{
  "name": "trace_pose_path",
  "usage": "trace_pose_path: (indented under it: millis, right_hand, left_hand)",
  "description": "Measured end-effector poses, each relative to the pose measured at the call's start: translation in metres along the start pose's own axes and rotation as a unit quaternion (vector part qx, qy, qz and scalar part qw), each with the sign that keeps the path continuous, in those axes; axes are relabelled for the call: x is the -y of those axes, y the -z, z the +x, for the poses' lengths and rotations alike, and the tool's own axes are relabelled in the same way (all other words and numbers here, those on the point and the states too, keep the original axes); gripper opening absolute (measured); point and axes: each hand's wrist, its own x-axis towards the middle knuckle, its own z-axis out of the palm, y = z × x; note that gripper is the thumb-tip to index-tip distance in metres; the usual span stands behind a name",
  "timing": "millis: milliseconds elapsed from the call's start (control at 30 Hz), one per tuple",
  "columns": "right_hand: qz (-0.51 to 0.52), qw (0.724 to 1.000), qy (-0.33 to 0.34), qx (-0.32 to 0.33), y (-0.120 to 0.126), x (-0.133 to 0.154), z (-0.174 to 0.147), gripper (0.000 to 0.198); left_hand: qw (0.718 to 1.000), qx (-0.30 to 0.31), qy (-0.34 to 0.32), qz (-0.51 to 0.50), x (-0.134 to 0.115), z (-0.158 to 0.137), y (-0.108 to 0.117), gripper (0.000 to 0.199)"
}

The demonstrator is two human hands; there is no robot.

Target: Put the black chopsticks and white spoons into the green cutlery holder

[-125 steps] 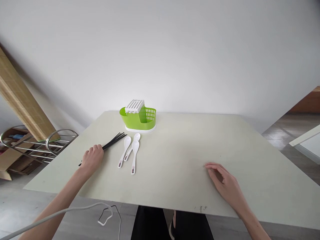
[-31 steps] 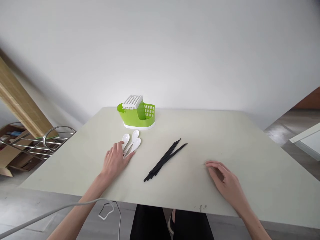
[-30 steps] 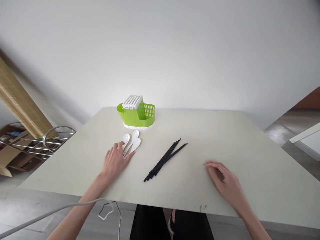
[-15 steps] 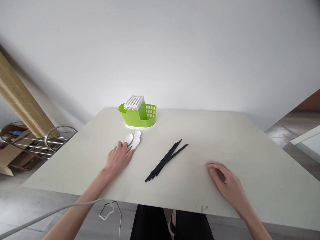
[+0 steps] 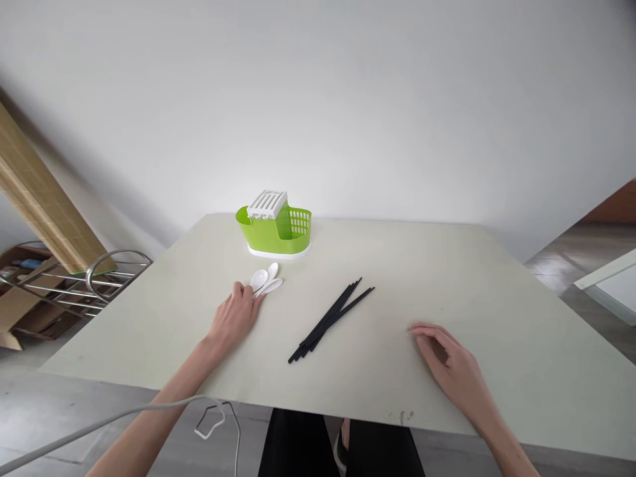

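Observation:
My left hand [image 5: 235,317] is closed around the handles of white spoons [image 5: 259,279], low at the tabletop on the left. Three spoon bowls fan out beyond the fingertips; the handles are mostly hidden by the hand. Black chopsticks [image 5: 328,321] lie in a loose, partly crossed bundle between my two hands, untouched. My right hand [image 5: 454,364] rests on the table to the right of them, thumb and fingers curled with the tips together; nothing shows in it. Behind the spoons stands a green utensil caddy [image 5: 263,236] with a slotted white top and a white base.
The pale table [image 5: 387,258] meets a white wall at its far edge. A grey cable [image 5: 124,414] crosses over my left forearm by the front edge. A metal rack [image 5: 94,281] and a leaning tan board [image 5: 54,192] stand off to the left.
The spoons have shifted within my left hand: their bowls sit closer together and one has turned to the right. My right hand, the chopsticks and the caddy are still.

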Motion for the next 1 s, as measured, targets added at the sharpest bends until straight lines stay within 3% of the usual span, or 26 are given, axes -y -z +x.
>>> trace_pose_path:
  millis: [233, 400, 700, 833, 1000]
  right_hand:
    - [-0.003, 1.000, 0.000, 0.003, 0.000, -0.002, 0.000, 0.035]
    - [-0.011, 1.000, 0.005, 0.003, 0.000, -0.008, 0.002, 0.036]
    - [-0.010, 1.000, 0.012, 0.006, 0.001, -0.007, 0.002, 0.036]
    - [-0.011, 1.000, 0.010, 0.010, 0.001, -0.007, 0.002, 0.035]
    - [-0.002, 1.000, 0.001, 0.003, -0.001, -0.003, 0.000, 0.032]
  left_hand:
    - [1.000, -0.009, 0.021, -0.016, 0.002, -0.003, 0.002, 0.046]
    - [0.999, 0.010, 0.035, 0.025, 0.005, -0.001, 0.005, 0.043]
    - [0.999, 0.015, 0.012, 0.030, 0.004, -0.002, 0.012, 0.041]
    - [1.000, -0.004, -0.010, -0.003, -0.014, -0.005, 0.023, 0.039]
    - [0.996, -0.015, -0.080, -0.042, -0.062, -0.012, 0.042, 0.037]
